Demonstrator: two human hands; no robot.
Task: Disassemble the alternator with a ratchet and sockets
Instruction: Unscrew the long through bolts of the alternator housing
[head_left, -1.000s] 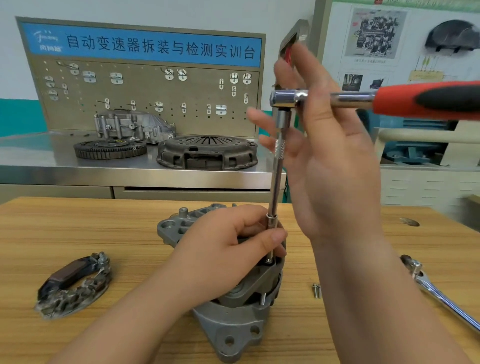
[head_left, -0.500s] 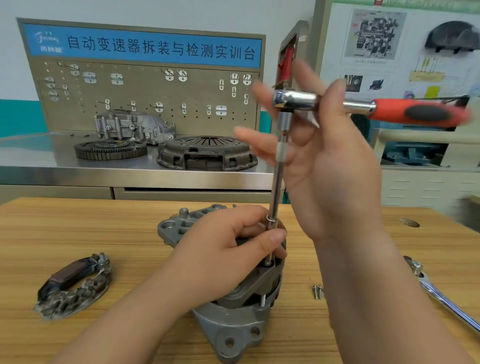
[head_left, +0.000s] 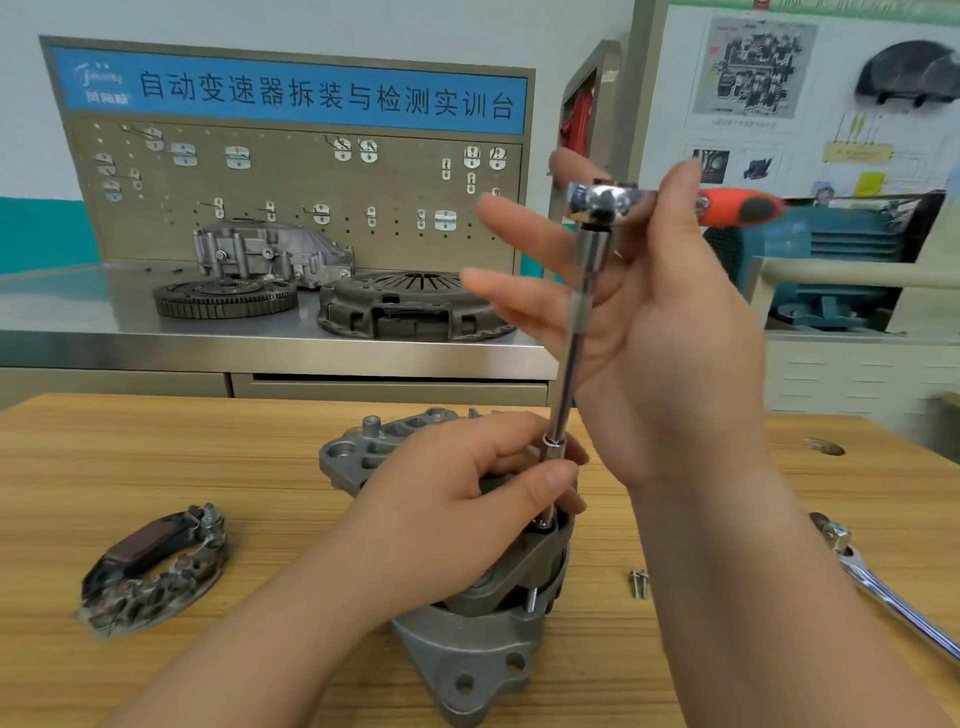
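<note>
We see the grey cast-aluminium alternator (head_left: 470, 652) standing on end near the front middle of the light wooden counter (head_left: 156, 452). Our left hand (head_left: 457, 525) rests on top of it. The thumb and curled fingers (head_left: 558, 475) of that hand grasp the small chrome socket (head_left: 546, 517), which sits on a bolt at the housing's right edge.

A long chrome extension bar (head_left: 571, 353) rises from the socket, nearly upright and leaning slightly right, into the shiny head of the chrome ratchet with a red and black handle (head_left: 602, 200). The handle points right, away from us and slightly blurred.

Our right hand (head_left: 670, 343) is raised behind the bar. Its thumb crosses in front of the ratchet's neck and nips it against the forefinger, while the other fingers (head_left: 511, 223) spread out straight to the left.

To the left on the counter lies a dark horseshoe-shaped rectifier plate (head_left: 156, 569). Two small loose bolts (head_left: 639, 583) lie just right of the alternator, and a second chrome wrench (head_left: 883, 587) lies near the right edge.

Behind stands a steel bench (head_left: 104, 353). It carries a toothed flywheel (head_left: 223, 300), a round clutch cover (head_left: 410, 309) and a grey gearbox casing (head_left: 270, 254), below a pegboard with a blue sign (head_left: 291, 93).
</note>
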